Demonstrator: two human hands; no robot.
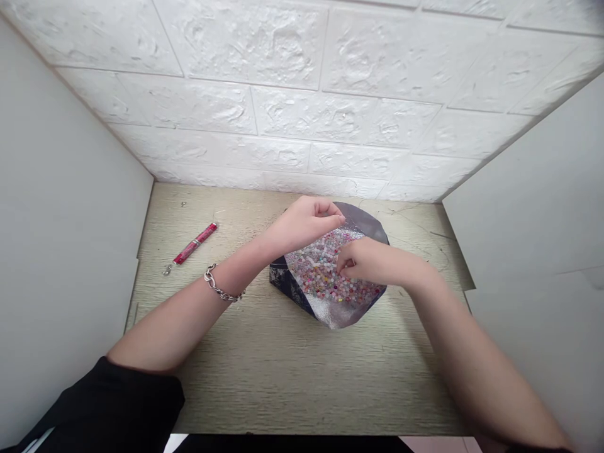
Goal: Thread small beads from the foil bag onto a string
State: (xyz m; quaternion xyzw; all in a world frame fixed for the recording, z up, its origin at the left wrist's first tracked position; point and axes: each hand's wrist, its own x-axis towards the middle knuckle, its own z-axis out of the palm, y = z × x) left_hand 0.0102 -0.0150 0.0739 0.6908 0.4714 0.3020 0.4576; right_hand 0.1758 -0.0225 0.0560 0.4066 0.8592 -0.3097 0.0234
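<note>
A dark bag or wrap (361, 217) with a silvery lining lies opened out on the table. Small beads (314, 270) in white, pink, red and yellow are heaped on the lining. My left hand (314, 217) is above the far side of the heap, thumb and fingertips pinched together. A very fine thread shows faintly at those fingertips. Over the right part of the beads, my right hand (365, 259) has its fingers curled down in a pinch, close to or touching them. Whatever is between the right fingertips is too small to make out.
A red, shiny stick-shaped item (195, 243) with metal ends lies at the left of the wooden table (283, 377). Fine loose strands (441, 248) lie at the right. A white brick-patterned wall (283, 113) stands behind, with pale panels on both sides.
</note>
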